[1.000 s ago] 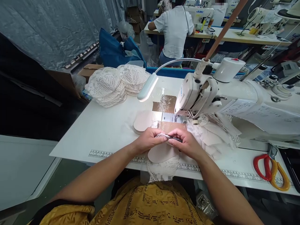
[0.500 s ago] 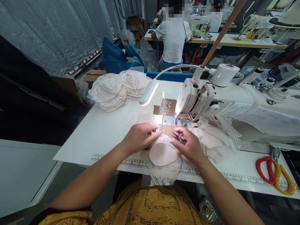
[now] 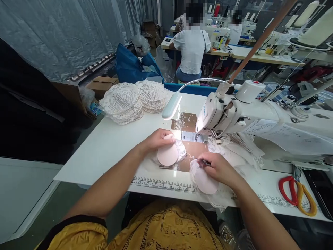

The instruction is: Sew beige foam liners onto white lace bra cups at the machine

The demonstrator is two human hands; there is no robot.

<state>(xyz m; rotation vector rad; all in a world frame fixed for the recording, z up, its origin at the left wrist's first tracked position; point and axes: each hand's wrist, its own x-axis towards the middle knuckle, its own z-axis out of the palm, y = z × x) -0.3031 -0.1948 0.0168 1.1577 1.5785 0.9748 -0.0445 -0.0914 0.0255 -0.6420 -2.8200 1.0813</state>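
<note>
My left hand is closed on the top edge of a pale pink bra cup with lace along its right side, in front of the sewing machine's needle plate. My right hand is closed around small dark thread snips, mostly hidden by the fingers. Those fingers also touch a second lace-edged bra cup, which lies at the table's front edge with lace hanging over it. A gap shows the brown-taped surface between the two cups.
The white sewing machine stands to the right, its lamp lit. Lace cups are piled at back left. More cut pieces lie under the machine arm. Red-and-yellow-handled scissors rest at right. A co-worker sits beyond.
My left hand has taken hold of the cup that lay on the left and brought it forward. My right hand has moved right and down with the other cup, the snips still in its fingers.
</note>
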